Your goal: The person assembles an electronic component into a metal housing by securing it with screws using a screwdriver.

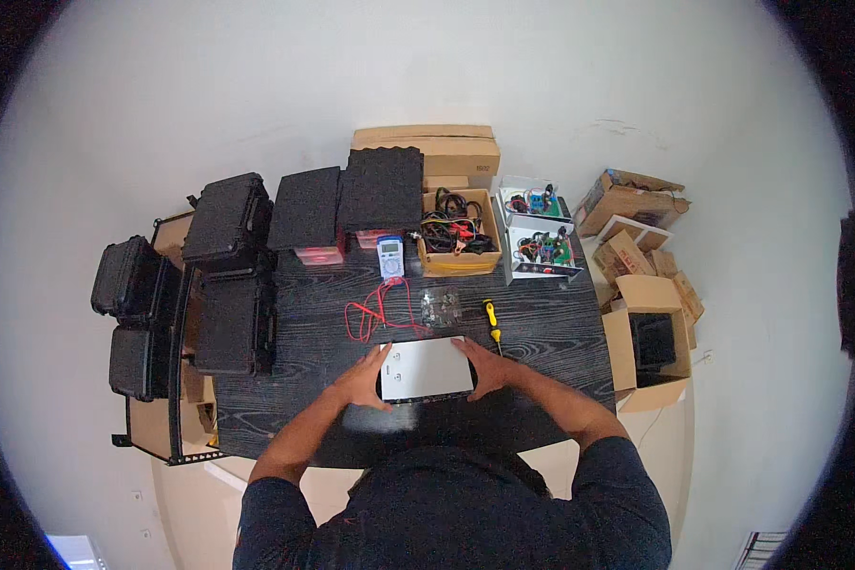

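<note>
A flat white metal box (427,369) is between my hands near the table's front edge, its pale top face up. My left hand (362,382) grips its left side, thumb and fingers spread along the edge. Around the right side wraps my right hand (487,369). Just beyond the box lies a clear bag or tray of small parts (441,307). To its right rests a yellow and black screwdriver (493,321). A multimeter (391,257) lies farther back, and its red test leads (378,313) coil on the tabletop to the left.
Black hard cases (235,323) stack along the left of the dark wood-grain table (323,432). A cardboard box of cables (459,235) stands at the back, beside two open white enclosures with wiring (540,249). Cardboard boxes (648,342) crowd the floor on the right.
</note>
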{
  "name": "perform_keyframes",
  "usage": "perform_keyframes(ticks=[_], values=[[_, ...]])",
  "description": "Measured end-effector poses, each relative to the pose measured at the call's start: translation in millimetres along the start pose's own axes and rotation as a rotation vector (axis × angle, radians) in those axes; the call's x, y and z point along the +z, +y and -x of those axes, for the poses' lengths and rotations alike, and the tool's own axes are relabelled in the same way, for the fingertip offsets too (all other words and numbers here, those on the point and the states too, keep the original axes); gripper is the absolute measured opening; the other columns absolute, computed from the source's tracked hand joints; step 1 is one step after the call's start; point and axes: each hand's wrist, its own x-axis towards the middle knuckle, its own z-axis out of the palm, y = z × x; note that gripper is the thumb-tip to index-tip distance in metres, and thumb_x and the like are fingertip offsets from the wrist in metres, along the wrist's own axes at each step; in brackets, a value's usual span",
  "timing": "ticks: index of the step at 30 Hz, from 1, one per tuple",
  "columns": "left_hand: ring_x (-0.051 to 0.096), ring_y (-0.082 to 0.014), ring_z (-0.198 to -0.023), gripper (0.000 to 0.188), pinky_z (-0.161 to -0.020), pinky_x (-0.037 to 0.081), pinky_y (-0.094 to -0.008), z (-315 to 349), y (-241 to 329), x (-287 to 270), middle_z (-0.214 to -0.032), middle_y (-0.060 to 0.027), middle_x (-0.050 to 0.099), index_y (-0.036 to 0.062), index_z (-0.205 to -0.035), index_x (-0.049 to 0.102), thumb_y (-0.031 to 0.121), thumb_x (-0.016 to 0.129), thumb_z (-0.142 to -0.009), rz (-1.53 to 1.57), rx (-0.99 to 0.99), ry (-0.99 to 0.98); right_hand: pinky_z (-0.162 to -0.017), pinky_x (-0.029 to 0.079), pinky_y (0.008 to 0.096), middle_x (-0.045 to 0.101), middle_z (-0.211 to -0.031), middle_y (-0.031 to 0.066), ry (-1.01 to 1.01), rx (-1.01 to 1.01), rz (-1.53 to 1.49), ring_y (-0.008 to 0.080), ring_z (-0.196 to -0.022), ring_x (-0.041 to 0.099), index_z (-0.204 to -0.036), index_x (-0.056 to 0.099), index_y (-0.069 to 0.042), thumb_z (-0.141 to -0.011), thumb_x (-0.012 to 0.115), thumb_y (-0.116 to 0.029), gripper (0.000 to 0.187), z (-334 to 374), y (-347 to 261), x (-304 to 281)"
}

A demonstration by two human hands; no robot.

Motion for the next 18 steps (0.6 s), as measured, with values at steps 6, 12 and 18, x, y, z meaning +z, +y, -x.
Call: perform_keyframes(ticks=[6, 12, 18], values=[[0.024, -0.0507, -0.153, 0.159, -0.123, 0.024, -0.0636, -1, -5, 1, -0.164, -0.0372, 0.014, 0.0058, -0.166, -0.001, 0.054, 0.098, -0.051, -0.026, 0.023, -0.013, -0.127, 0.026, 0.0513, 0.015, -0.165, 0.0369, 0.053, -0.004, 0.023, 0.0498, -0.154, 0.02, -0.165, 0.003, -0.008, -0.055, 0.098, -0.036, 0.148, 1, 0, 6], [0.027, -0.051, -0.151, 0.155, -0.123, 0.027, -0.0634, 0, -7, 11, -0.164, -0.0347, 0.015, 0.0026, -0.165, 0.001, 0.05, 0.098, -0.053, -0.005, 0.051, 0.045, -0.122, 0.034, 0.0529, 0.014, -0.163, 0.0419, 0.089, 0.071, 0.125, 0.0529, -0.15, 0.027, -0.166, 0.004, -0.007, -0.05, 0.099, -0.038, 0.153, -5, 6, 21], [0.03, -0.0512, -0.149, 0.152, -0.121, 0.031, -0.0611, 2, 6, 6, -0.165, -0.0306, 0.011, -0.0016, -0.163, 0.006, 0.05, 0.097, -0.053, -0.07, 0.055, 0.104, -0.122, 0.035, 0.0528, 0.012, -0.165, 0.037, 0.173, -0.038, 0.13, 0.0523, -0.15, 0.028, -0.166, 0.009, -0.007, -0.051, 0.097, -0.044, 0.149, 0, 12, 20]])
